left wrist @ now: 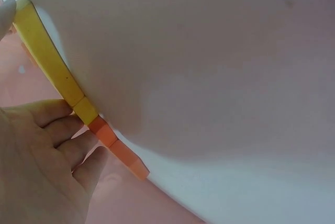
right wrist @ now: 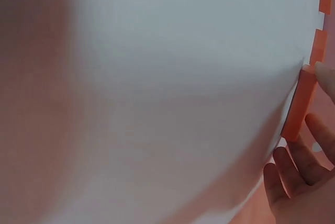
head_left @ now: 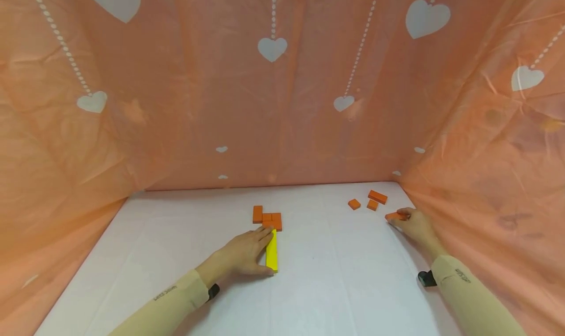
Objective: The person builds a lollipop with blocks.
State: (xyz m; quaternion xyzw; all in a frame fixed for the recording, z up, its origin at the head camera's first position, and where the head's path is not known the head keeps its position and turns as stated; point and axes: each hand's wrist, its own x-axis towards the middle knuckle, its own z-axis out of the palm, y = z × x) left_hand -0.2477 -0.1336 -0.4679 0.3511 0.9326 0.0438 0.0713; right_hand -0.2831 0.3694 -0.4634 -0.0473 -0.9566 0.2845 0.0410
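Observation:
My left hand lies alongside a long yellow block, its thumb at the near end and its fingertips at the far end. In the left wrist view a short yellow block continues that strip, followed by orange blocks in line. Beyond the fingertips, several orange blocks sit close together, some edge to edge. Over at the right, my right hand holds a long orange block by its ends between thumb and fingers, low at the white tabletop.
Loose orange blocks lie at the back right of the white table, just beyond my right hand. An orange curtain with white hearts encloses the table at the back and both sides, close to the right forearm.

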